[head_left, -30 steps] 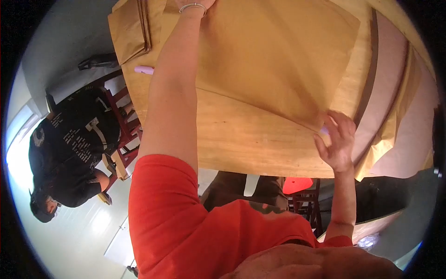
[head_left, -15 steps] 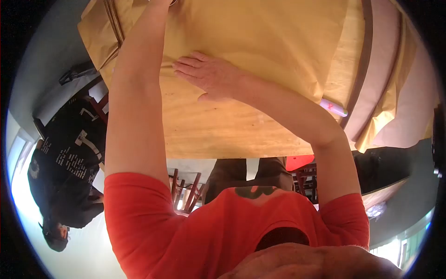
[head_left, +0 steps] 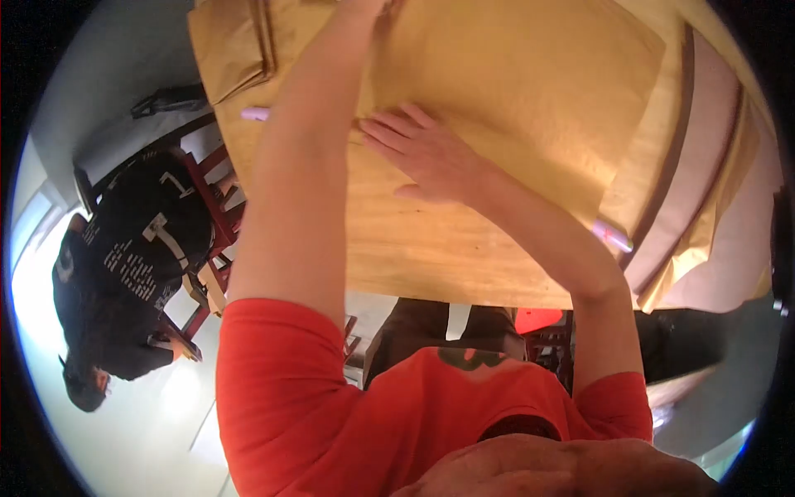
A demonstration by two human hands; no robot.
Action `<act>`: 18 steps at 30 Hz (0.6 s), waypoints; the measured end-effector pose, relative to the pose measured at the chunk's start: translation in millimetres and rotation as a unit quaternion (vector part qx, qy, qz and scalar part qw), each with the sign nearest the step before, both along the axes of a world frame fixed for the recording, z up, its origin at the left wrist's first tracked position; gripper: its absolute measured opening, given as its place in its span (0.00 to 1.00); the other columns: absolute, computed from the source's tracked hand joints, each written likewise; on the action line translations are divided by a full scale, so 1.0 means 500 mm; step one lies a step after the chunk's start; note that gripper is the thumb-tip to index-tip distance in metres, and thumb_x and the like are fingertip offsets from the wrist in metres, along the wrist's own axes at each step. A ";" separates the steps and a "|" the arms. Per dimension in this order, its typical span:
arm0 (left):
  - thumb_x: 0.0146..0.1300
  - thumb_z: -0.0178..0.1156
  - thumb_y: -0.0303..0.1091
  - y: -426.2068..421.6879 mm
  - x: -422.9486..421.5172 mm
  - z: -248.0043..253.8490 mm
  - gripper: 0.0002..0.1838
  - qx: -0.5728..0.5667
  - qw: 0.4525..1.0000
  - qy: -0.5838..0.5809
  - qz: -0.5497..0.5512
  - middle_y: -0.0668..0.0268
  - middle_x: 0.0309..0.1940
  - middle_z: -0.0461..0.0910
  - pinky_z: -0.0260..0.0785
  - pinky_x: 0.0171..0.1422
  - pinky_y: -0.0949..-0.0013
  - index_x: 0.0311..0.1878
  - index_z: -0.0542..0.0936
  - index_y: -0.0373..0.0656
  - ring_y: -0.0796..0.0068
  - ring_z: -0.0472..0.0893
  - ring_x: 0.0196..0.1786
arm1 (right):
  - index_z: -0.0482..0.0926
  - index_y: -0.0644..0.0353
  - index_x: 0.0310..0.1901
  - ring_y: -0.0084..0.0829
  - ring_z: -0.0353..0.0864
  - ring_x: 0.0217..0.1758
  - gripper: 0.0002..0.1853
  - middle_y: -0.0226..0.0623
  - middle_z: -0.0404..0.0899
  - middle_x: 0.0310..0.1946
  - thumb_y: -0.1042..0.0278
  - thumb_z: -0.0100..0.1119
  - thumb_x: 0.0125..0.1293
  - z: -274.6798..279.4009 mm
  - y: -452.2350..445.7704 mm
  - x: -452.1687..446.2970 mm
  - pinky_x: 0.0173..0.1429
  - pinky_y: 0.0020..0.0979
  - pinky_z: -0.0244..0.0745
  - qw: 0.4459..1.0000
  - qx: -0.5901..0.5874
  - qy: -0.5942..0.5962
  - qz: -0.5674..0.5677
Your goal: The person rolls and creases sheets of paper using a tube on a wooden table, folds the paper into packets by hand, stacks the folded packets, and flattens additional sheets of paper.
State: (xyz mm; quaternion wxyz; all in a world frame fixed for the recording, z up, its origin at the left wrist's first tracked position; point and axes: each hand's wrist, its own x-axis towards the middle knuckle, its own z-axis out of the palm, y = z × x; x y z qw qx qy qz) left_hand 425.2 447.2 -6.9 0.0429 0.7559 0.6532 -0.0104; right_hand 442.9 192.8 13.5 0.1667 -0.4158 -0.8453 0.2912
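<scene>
My right hand (head_left: 426,157) lies flat with its fingers stretched out, palm down on the near edge of a large brown paper sheet (head_left: 522,91). Part of its palm rests over the bare wooden tabletop (head_left: 414,257). My left arm reaches forward across the paper, and the left hand is cut off by the top edge of the view. Close to my right forearm, a light purple tube-shaped object (head_left: 611,235) with a pink mark pokes out from the sheet's near right corner. Left of my left arm is a similar purple piece (head_left: 255,113), partly hidden by the arm.
Folded brown paper (head_left: 228,50) lies at the table's left corner. On the right are a pinkish sheet (head_left: 704,157) and a crumpled brown paper strip (head_left: 687,269). A person in a black shirt (head_left: 141,240) is to the left, beside dark red wooden chair parts (head_left: 222,224).
The whole view has shifted, so table and arms appear farther right and lower. The purple piece on the left now shows. My right hand stays flat at the paper's edge.
</scene>
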 end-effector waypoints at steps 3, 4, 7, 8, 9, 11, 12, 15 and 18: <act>0.51 0.40 0.82 0.006 -0.003 0.006 0.65 -0.032 0.999 -0.007 -0.004 0.42 0.75 0.37 0.25 0.79 0.50 0.74 0.44 0.32 0.47 0.36 0.78 | 0.60 0.61 0.69 0.39 0.51 0.76 0.44 0.39 0.55 0.73 0.52 0.68 0.52 0.035 -0.072 0.016 0.76 0.49 0.47 0.996 -0.022 0.047 -0.078; 0.52 0.41 0.82 0.002 -0.001 0.006 0.64 -0.034 0.999 0.002 -0.001 0.44 0.76 0.38 0.24 0.79 0.50 0.75 0.44 0.33 0.49 0.36 0.78 | 0.63 0.60 0.67 0.41 0.56 0.73 0.41 0.40 0.58 0.71 0.55 0.69 0.52 0.058 -0.101 0.030 0.74 0.50 0.51 0.993 -0.021 0.064 -0.098; 0.54 0.44 0.79 -0.008 -0.045 0.047 0.61 -0.053 0.998 -0.018 0.028 0.49 0.77 0.38 0.23 0.79 0.52 0.76 0.44 0.37 0.54 0.35 0.79 | 0.68 0.59 0.63 0.44 0.65 0.67 0.35 0.43 0.64 0.66 0.63 0.69 0.52 0.064 -0.219 0.105 0.69 0.49 0.59 0.976 -0.010 0.088 -0.198; 0.55 0.48 0.76 -0.044 0.016 0.044 0.59 -0.100 0.992 -0.074 0.017 0.51 0.77 0.38 0.23 0.80 0.54 0.76 0.44 0.39 0.58 0.35 0.79 | 0.71 0.58 0.60 0.46 0.69 0.63 0.32 0.44 0.67 0.64 0.67 0.68 0.52 0.093 -0.306 0.156 0.67 0.48 0.63 0.949 -0.007 0.054 -0.311; 0.52 0.47 0.78 -0.040 0.012 0.036 0.60 -0.103 0.992 -0.075 0.001 0.49 0.75 0.43 0.28 0.79 0.53 0.74 0.47 0.38 0.55 0.40 0.78 | 0.71 0.58 0.60 0.46 0.69 0.63 0.32 0.44 0.67 0.64 0.67 0.68 0.52 0.119 -0.346 0.183 0.67 0.48 0.63 0.938 -0.028 0.015 -0.344; 0.47 0.47 0.83 0.032 -0.022 0.000 0.63 -0.070 0.997 -0.016 -0.040 0.44 0.71 0.52 0.37 0.77 0.52 0.71 0.54 0.34 0.51 0.50 0.75 | 0.73 0.58 0.57 0.47 0.72 0.59 0.29 0.45 0.71 0.58 0.72 0.67 0.50 0.150 -0.415 0.239 0.63 0.45 0.67 0.884 -0.069 -0.093 -0.453; 0.44 0.47 0.85 0.055 -0.025 -0.024 0.65 -0.043 0.998 0.011 -0.052 0.42 0.69 0.56 0.42 0.76 0.51 0.70 0.58 0.33 0.48 0.55 0.73 | 0.73 0.58 0.57 0.48 0.71 0.58 0.30 0.44 0.72 0.55 0.73 0.66 0.48 0.155 -0.449 0.271 0.62 0.44 0.67 0.870 -0.085 -0.130 -0.469; 0.40 0.39 0.90 0.084 -0.027 -0.085 0.67 0.145 0.984 0.078 -0.069 0.41 0.62 0.66 0.57 0.67 0.51 0.62 0.68 0.29 0.47 0.66 0.66 | 0.73 0.58 0.56 0.45 0.72 0.58 0.29 0.41 0.73 0.54 0.75 0.66 0.48 0.144 -0.511 0.352 0.62 0.43 0.68 0.863 -0.111 -0.173 -0.462; 0.39 0.39 0.90 0.093 -0.033 -0.109 0.68 0.155 0.983 0.072 -0.061 0.43 0.63 0.65 0.51 0.70 0.54 0.64 0.66 0.30 0.48 0.62 0.69 | 0.73 0.58 0.57 0.44 0.72 0.58 0.30 0.39 0.73 0.54 0.73 0.68 0.47 0.106 -0.511 0.381 0.62 0.43 0.69 0.882 -0.093 -0.170 -0.429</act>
